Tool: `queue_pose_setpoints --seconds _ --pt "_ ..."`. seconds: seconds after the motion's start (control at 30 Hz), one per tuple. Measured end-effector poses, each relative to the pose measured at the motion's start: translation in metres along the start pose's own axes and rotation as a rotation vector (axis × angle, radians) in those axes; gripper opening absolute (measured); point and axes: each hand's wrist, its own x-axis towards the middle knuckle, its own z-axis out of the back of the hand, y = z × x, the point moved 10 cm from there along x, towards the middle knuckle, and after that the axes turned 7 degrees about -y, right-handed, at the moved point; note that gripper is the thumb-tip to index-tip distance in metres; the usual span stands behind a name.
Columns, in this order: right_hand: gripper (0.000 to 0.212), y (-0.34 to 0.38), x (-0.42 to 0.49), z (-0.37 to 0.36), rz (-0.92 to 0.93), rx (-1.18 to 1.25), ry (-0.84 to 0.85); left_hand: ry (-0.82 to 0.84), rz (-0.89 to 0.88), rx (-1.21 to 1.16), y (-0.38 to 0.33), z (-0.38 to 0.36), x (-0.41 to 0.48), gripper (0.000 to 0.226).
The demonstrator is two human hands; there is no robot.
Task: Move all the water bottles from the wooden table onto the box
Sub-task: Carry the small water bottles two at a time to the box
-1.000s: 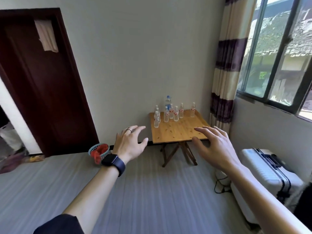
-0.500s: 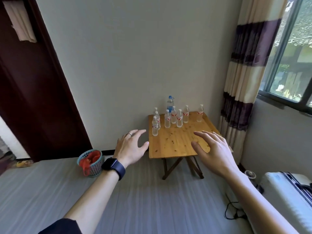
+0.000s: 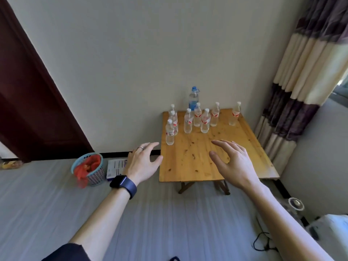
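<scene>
Head view shows us both our hands held out in front, with nothing in them. Our left hand [image 3: 144, 163] is at about 9 o'clock from the wooden counter [image 3: 194, 166], just off its left edge. Our right hand [image 3: 232, 162] is over the near part of the counter. The fingers [image 3: 223, 145] on both hands are spread wide open and touch nothing.

All the water bottles [image 3: 197, 117] stand up straight at the far end of the counter, around 12 o'clock from our hands. One small bottle [image 3: 169, 132] is closest to us, at about 11 o'clock. A taller blue-cap bottle [image 3: 194, 98] stands behind the rest, by the wall. One lone bottle [image 3: 234, 114] stands apart at 1 o'clock.

We think no bottle has been moved yet. We cannot be sure where the box is. A flat white thing [image 3: 116, 166] lies on the floor at 9 o'clock, next to a blue basket [image 3: 88, 170], and it may be the box.

What could go wrong? The bottles in the middle stand very close together. If we reach in fast, our hand could bump one and it could knock down the others like pins. The bottles are tall and thin, so they tip easily. A bottle near the edge could roll off the counter onto the floor. If we grab two at once, one could slip out. On the box, a bottle could also fall over if the top is soft.
</scene>
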Motion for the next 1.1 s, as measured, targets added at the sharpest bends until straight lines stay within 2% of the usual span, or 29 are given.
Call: queue_pose_setpoints --seconds 0.27,0.6,0.83,1.0,1.1 --pt "0.043 -0.047 0.129 -0.088 -0.097 -0.017 0.065 0.095 0.034 -0.106 0.024 -0.081 0.147 0.05" --pt "0.046 -0.118 0.293 -0.21 -0.16 -0.011 0.212 0.18 0.21 -0.231 0.061 -0.186 0.299 0.052" --pt "0.055 -0.158 0.419 -0.311 -0.142 0.028 0.414 0.201 0.509 -0.291 0.101 -0.251 0.372 0.081" --pt "0.069 -0.178 0.502 -0.374 -0.115 -0.044 0.422 0.158 0.744 -0.463 0.122 -0.296 0.4 0.092" --pt "0.081 -0.19 0.532 -0.413 -0.088 -0.074 0.456 0.088 0.834 -0.483 0.13 -0.318 0.412 0.095"
